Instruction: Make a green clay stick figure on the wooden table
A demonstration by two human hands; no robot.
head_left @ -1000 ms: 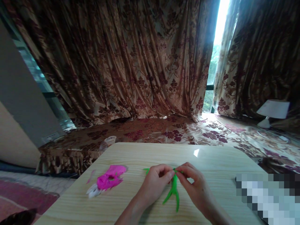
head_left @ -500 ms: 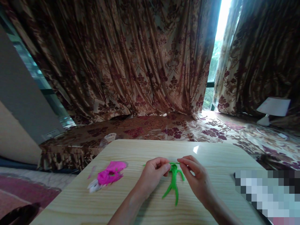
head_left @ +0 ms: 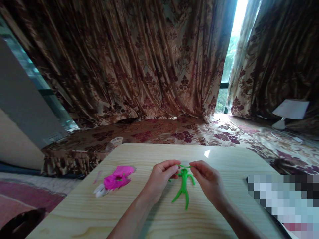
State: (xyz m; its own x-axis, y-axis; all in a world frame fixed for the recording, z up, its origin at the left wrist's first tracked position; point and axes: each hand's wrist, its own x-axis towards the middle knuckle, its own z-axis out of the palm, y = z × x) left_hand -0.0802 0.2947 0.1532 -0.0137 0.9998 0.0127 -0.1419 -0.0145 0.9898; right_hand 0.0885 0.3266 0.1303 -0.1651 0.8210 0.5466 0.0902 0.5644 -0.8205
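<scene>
A thin green strip of modelling clay stretches between my two hands, its ends pinched in the fingertips. My left hand grips the left end with thumb and forefinger; my right hand pinches the other. Just below the strip, a green clay figure with thin arms and two spread legs lies on the wooden table. Its upper end is close under the strip. A small bit of green shows beside my left fingers, partly hidden by the hand.
To the left lies a crumpled pink piece with a white part at its lower end. A clear container stands beyond the table's far left corner. A pixelated dark-edged object is at right. A lamp stands behind.
The view has tilted slightly, so everything sits a little higher in the picture. The green strip now shows a clearer gap above the figure. Both hands keep their pinch.
</scene>
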